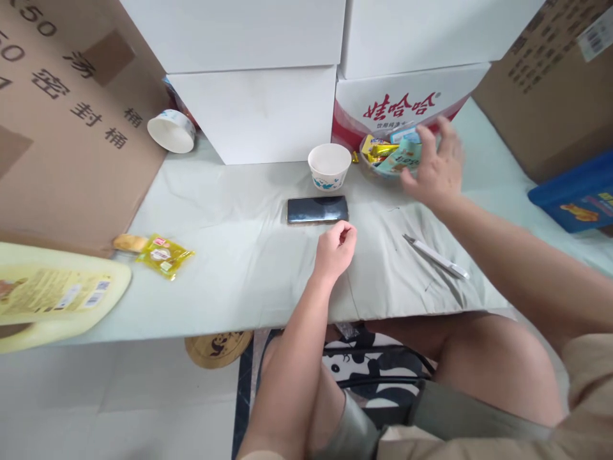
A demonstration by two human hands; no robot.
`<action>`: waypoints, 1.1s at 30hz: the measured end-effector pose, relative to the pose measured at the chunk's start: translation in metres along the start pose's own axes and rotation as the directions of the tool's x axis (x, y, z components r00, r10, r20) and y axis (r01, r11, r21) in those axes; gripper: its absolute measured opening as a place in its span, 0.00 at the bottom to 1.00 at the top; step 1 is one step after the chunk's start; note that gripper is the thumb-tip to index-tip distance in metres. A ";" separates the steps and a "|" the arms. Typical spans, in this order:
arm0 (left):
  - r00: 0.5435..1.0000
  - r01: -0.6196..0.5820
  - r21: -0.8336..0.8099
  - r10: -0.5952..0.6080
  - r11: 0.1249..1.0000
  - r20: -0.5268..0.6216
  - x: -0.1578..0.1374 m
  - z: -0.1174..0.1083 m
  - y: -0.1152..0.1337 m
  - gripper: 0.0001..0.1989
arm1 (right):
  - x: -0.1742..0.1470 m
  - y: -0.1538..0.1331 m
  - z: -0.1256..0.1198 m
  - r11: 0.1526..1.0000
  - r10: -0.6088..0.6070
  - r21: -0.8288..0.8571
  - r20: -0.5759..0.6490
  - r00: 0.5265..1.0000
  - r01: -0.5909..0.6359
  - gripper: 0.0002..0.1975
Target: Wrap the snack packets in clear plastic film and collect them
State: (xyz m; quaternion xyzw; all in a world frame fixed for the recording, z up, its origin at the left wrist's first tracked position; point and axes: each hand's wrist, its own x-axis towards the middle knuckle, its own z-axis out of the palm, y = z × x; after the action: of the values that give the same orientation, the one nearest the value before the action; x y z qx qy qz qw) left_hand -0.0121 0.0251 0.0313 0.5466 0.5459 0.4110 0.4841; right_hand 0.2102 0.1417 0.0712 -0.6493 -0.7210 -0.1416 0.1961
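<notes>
While near snacks (385, 151), right hand (438, 169) (fingers (427, 142) apart)

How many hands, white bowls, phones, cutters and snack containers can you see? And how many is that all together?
Left hand and right hand: 2
White bowls: 2
Phone: 1
Cutter: 1
Snack container: 1
Total: 7
</notes>
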 end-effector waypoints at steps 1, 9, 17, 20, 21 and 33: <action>1.000 -0.001 -0.001 0.001 1.000 0.003 0.001 0.001 0.001 0.07 | 0.007 0.003 0.002 1.000 -0.028 0.002 0.056 0.998 0.028 0.39; 1.000 -0.003 -0.017 0.003 1.000 0.020 0.011 0.010 0.006 0.07 | 0.029 0.016 0.027 0.960 -0.276 0.072 0.403 0.873 0.270 0.39; 1.000 -0.022 -0.015 0.022 1.000 0.006 0.008 0.011 0.005 0.06 | 0.013 0.003 0.008 0.951 -0.281 -0.014 0.365 0.887 0.307 0.40; 1.000 -0.031 -0.017 0.031 0.999 -0.003 0.003 0.006 0.008 0.07 | 0.002 -0.021 -0.004 0.916 -0.399 0.031 0.157 0.904 0.399 0.34; 0.999 -0.032 -0.013 0.032 0.999 -0.007 0.002 0.004 0.009 0.07 | 0.000 -0.033 -0.007 0.891 -0.455 0.074 0.109 0.884 0.449 0.32; 0.985 0.071 -0.088 -0.084 0.994 -0.148 -0.026 -0.066 -0.002 0.11 | 0.064 -0.250 0.038 0.660 -0.710 0.452 0.115 0.695 0.600 0.32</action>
State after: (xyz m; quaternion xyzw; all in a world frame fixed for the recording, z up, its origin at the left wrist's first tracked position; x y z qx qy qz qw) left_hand -0.0784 0.0047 0.0437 0.4718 0.5844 0.4544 0.4790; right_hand -0.0469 0.1870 0.0800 -0.3039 -0.9405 0.0333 0.1483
